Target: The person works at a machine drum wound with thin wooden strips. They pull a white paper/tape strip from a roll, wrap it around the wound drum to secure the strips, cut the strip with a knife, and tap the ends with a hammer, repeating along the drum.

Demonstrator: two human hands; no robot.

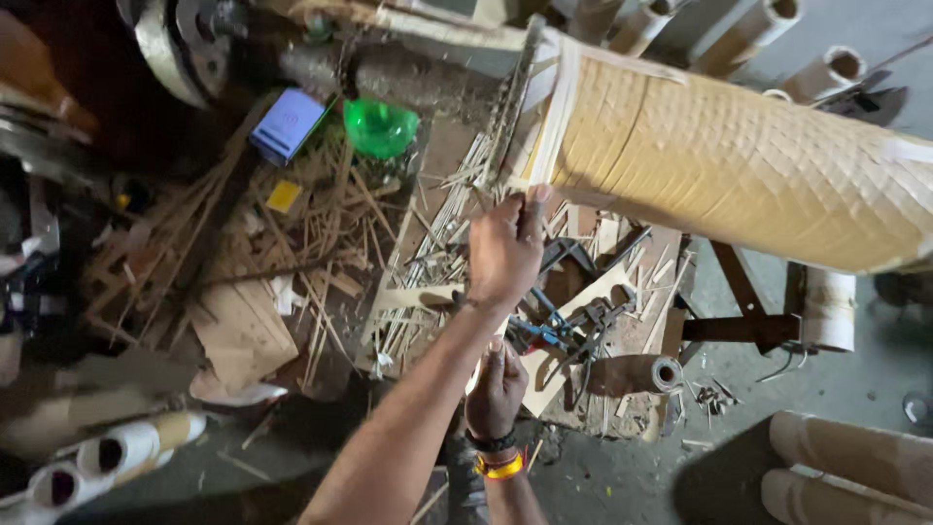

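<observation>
My left hand [505,248] reaches forward with its fingers closed at the lower end of a long dark toothed strip [512,102]. The strip runs up along the end of a big tan cardboard roll [739,160] lying across a cluttered workbench [637,340]. My right hand [496,384], with bands on its wrist, is curled close to my body at the bench's front edge. It seems to grip a pale thin strip [474,374], mostly hidden by the left forearm. Scissors and pliers with blue handles [549,331] lie just right of both hands.
Thin wood and card slivers [330,224] litter the bench and the floor to the left. A green plastic bowl [379,126] and a blue box [287,122] sit at the back. Cardboard tubes lie at lower left [107,452], lower right [846,457] and top right [826,68]. A small tube [637,374] rests on the bench.
</observation>
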